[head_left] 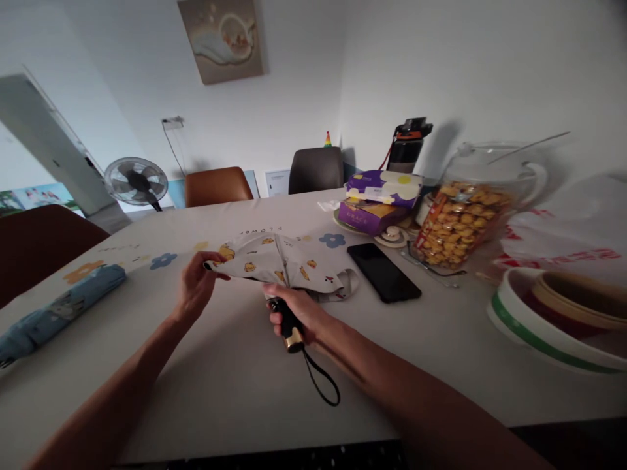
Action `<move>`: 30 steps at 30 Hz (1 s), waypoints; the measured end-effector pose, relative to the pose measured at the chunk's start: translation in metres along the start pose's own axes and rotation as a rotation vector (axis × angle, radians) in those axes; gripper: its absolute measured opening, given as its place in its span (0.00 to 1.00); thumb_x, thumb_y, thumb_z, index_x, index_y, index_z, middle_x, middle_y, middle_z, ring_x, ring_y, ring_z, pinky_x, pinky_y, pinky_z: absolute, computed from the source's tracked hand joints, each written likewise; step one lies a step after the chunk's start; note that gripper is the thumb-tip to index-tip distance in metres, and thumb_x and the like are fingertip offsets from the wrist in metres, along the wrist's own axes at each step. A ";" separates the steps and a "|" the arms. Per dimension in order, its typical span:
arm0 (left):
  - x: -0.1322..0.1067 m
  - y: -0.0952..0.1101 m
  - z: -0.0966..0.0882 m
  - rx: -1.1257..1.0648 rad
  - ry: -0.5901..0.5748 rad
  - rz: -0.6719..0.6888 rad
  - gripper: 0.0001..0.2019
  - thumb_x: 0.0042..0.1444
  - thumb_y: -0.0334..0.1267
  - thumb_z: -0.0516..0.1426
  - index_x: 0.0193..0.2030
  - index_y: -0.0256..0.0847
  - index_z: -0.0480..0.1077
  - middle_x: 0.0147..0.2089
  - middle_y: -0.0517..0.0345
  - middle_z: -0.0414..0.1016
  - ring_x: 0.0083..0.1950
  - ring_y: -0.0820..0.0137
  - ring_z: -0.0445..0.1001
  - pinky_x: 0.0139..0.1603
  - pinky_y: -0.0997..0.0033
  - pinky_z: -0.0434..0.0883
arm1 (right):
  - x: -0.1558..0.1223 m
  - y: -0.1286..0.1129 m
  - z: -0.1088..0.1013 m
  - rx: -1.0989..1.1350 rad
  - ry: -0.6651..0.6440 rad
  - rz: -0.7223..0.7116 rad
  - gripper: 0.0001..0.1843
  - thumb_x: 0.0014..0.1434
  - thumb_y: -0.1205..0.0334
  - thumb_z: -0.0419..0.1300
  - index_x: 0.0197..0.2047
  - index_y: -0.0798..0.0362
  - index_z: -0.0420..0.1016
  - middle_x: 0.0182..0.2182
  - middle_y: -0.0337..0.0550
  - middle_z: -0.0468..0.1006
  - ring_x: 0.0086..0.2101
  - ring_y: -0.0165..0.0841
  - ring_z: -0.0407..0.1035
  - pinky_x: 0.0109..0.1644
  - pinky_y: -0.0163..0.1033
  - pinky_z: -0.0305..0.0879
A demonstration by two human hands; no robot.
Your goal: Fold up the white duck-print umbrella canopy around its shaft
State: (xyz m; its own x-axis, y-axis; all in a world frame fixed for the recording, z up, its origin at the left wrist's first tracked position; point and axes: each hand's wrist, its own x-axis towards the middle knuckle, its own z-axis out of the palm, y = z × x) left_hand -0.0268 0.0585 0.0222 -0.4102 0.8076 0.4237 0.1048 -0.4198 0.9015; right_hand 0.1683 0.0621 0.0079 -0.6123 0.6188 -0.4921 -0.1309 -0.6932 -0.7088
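A folding umbrella (267, 258) with pale cloth and small yellow-brown cartoon prints lies loosely bunched over the table in front of me. My right hand (296, 307) wraps round its black handle, which ends in a gold band and a black wrist loop (327, 391). Between thumb and fingers, my left hand (198, 277) pinches the cloth at the left corner of the canopy. Part of the cloth droops to the right of my right hand, near a black phone (385, 271). Off to the left rests a second umbrella (66, 310), blue and rolled up.
At the right stand a glass jug (490, 156), a bag of yellow snacks (460, 225), stacked bowls (519, 326) and a white plastic bag (568, 228). Purple boxes (372, 215) and a black bottle (406, 147) are behind. Chairs (218, 187) and a fan (136, 183) stand beyond the table (206, 398).
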 end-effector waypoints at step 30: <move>0.007 -0.045 -0.030 0.501 -0.226 0.163 0.12 0.40 0.22 0.56 0.22 0.46 0.73 0.32 0.58 0.75 0.40 0.68 0.70 0.51 0.71 0.65 | -0.009 -0.021 -0.006 -0.015 -0.014 -0.073 0.09 0.57 0.68 0.50 0.25 0.55 0.60 0.13 0.31 0.59 0.12 0.21 0.51 0.15 0.27 0.55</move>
State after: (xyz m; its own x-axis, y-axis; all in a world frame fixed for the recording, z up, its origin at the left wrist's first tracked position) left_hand -0.0619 0.0709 -0.0182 -0.1547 0.8406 0.5192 0.5896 -0.3431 0.7312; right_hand 0.1815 0.0736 0.0242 -0.6126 0.6622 -0.4315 -0.1639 -0.6405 -0.7502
